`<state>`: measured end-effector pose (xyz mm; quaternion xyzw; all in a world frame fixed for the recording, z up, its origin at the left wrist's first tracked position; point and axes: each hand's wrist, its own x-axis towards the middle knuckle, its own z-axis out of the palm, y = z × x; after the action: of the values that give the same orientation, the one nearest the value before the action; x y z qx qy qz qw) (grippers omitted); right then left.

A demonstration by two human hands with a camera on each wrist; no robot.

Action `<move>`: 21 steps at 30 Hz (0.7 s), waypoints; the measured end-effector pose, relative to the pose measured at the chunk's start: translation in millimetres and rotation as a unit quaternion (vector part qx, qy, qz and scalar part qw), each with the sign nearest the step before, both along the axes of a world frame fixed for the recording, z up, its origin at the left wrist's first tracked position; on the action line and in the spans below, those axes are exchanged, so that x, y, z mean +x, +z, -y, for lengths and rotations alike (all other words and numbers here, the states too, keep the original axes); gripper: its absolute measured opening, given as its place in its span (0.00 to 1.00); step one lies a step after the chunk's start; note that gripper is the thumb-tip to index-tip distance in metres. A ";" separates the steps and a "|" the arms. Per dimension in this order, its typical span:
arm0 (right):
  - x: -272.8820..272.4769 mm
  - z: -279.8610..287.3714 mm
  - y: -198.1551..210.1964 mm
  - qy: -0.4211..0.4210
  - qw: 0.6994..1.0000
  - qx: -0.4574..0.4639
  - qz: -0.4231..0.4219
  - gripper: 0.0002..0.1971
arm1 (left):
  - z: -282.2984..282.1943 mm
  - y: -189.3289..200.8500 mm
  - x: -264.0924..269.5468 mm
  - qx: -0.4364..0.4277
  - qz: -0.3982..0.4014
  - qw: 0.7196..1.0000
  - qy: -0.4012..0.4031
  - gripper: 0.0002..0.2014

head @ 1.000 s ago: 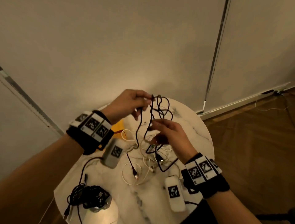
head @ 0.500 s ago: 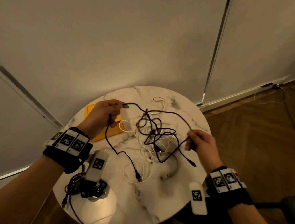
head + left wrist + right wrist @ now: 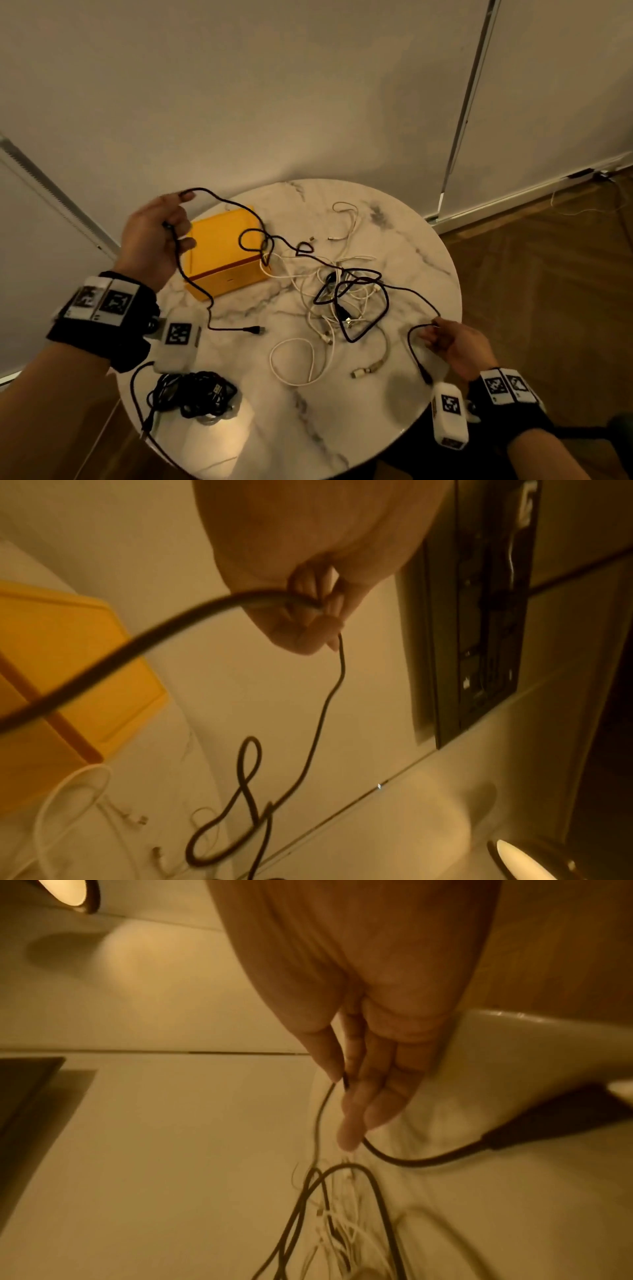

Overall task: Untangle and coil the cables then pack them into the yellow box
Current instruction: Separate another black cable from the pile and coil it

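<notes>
Stretching one black cable (image 3: 284,245) between both hands, the person is only partway through untangling. The left hand (image 3: 156,240), raised beside the yellow box (image 3: 222,260), has its grip curled round one end; the right hand (image 3: 455,346) pinches the other near the tabletop (image 3: 411,246) edge. The cable's middle is snagged in the heap of white cables (image 3: 342,308). One black bundle (image 3: 195,394) already lies coiled; nothing seems packed yet.

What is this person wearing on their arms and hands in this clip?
Both hands are bare, left hand and right hand, and no sleeves show. Each wrist carries a black strap with white square-patterned marker tags and a white camera module bearing another marker.
</notes>
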<state>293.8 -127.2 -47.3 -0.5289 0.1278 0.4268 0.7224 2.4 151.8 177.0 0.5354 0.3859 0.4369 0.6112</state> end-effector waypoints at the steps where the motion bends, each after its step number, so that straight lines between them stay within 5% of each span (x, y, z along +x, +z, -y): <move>1: -5.4 -1.7 2.1 0.032 0.999 0.002 0.008 0.07 | 6.1 -2.7 3.8 0.011 -0.032 0.999 -0.034 0.12; 4: -18.2 -12.3 18.1 0.083 0.992 -0.028 0.086 0.07 | 26.7 -9.3 18.6 0.022 -0.078 0.990 -0.115 0.12; 6: -24.0 -20.2 30.5 0.111 0.970 -0.098 0.193 0.15 | 38.8 -10.8 28.1 0.024 -0.094 0.985 -0.145 0.12; 9: -30.0 -29.2 53.2 0.206 0.861 -0.220 0.409 0.35 | 53.7 -11.8 42.2 0.039 -0.122 0.973 -0.193 0.12; 12: -45.2 -33.1 85.3 0.237 0.772 -0.209 0.551 0.33 | 65.5 -13.9 52.4 0.090 -0.165 0.953 -0.237 0.09; 17: -81.9 -50.6 143.6 0.272 0.792 0.034 0.545 0.19 | 74.6 -22.0 64.5 0.161 -0.212 0.924 -0.275 0.06; 21: -84.2 -67.3 160.6 0.332 0.788 0.089 0.511 0.04 | 78.2 -21.8 65.3 0.190 -0.220 0.910 -0.296 0.04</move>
<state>209.7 -59.8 113.2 -0.6131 -0.4818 0.3173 0.5397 67.7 73.6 155.2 0.8135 0.2440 0.1724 0.4989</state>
